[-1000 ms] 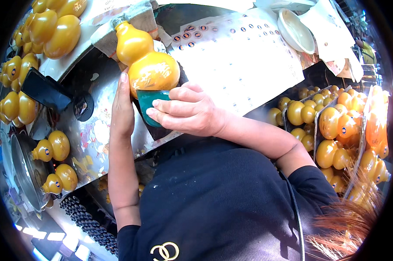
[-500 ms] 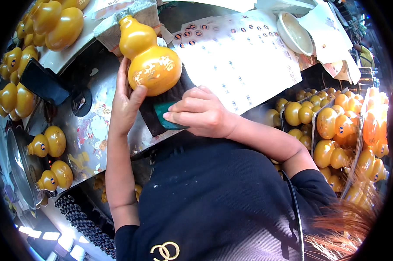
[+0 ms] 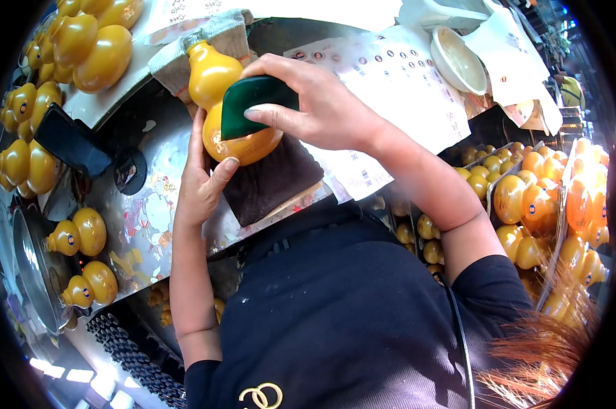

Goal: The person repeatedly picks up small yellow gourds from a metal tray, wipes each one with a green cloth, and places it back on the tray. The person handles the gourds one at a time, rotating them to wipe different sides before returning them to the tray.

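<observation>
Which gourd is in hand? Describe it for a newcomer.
Find the metal tabletop left of the white sheet. At its far side is a yellow gourd-shaped bottle, neck toward a grey cloth. Unlike other gourds, it is held in the left hand, under a flat green tool.

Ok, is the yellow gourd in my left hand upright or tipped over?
Tipped over: seen from above, the gourd shows its long side, narrow end toward the pale cloth and wide end toward the dark cloth.
</observation>
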`<state>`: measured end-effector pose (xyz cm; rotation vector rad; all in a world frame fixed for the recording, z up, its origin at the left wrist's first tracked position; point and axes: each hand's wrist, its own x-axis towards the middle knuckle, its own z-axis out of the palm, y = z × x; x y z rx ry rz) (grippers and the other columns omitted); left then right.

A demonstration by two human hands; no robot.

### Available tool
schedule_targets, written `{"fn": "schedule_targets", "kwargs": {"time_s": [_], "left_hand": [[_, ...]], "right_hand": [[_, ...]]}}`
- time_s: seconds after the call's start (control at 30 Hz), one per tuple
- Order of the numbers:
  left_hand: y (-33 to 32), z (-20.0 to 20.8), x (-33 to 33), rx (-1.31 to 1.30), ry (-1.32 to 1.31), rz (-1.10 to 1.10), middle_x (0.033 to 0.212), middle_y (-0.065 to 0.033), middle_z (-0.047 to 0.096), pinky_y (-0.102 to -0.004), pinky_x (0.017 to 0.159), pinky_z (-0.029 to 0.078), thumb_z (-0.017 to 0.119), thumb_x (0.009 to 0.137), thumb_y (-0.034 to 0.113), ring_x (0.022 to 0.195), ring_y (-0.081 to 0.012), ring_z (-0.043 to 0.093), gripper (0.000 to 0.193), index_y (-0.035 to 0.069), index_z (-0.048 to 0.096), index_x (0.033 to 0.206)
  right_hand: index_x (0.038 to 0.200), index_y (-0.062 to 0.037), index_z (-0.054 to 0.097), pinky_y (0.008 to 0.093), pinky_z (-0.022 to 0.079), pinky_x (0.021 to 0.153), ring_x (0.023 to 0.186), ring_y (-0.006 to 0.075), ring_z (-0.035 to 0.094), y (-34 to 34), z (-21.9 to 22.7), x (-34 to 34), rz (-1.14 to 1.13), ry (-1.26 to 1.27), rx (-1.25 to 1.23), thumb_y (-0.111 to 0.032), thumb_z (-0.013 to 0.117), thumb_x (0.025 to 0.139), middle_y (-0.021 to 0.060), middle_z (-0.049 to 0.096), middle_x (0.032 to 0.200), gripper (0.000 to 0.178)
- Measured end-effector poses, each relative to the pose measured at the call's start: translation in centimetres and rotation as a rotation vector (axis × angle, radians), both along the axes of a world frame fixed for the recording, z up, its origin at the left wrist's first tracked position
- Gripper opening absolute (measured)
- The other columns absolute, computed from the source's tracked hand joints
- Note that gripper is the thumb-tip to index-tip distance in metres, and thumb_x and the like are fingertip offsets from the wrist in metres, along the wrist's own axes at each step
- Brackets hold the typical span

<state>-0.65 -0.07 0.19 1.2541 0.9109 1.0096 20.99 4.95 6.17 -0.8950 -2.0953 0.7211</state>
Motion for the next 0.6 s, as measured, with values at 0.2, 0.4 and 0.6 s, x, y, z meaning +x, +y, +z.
{"fn": "schedule_targets", "kwargs": {"time_s": [0.2,0.4,0.6], "left_hand": [[0.0,-0.2,-0.1,-0.024,0.004,0.006,0.146,-0.0144,0.032,-0.0358,0.112,0.025,0.068,0.085,0.026,0.135,-0.0244,0.034,0.09,0.003,0.011,0.15],[-0.2,-0.3,0.0,-0.031,-0.003,0.023,0.143,-0.0145,0.035,-0.036,0.111,0.028,0.068,0.085,0.026,0.133,-0.025,0.037,0.088,0.005,0.013,0.15],[-0.3,-0.4,0.0,-0.041,0.046,0.044,0.142,-0.0147,0.037,-0.0357,0.11,0.03,0.069,0.084,0.027,0.132,-0.0247,0.039,0.088,0.004,0.015,0.15]], "right_hand": [[0.111,-0.0017,0.055,0.0387,0.051,0.083,0.096,0.0354,0.062,1.7,1.0,-0.6,-0.033,-0.064,0.042,-0.019,0.064,0.086,0.0198,0.063,0.1,0.032],[0.116,-0.0024,0.054,0.0387,0.049,0.082,0.096,0.0361,0.062,1.1,3.5,-1.4,0.142,-0.204,-0.005,-0.018,0.064,0.086,0.019,0.062,0.104,0.035],[0.116,-0.0015,0.055,0.039,0.05,0.084,0.096,0.0362,0.063,2.7,2.9,-2.2,0.096,-0.241,-0.038,-0.019,0.064,0.086,0.0209,0.064,0.103,0.036]]}}
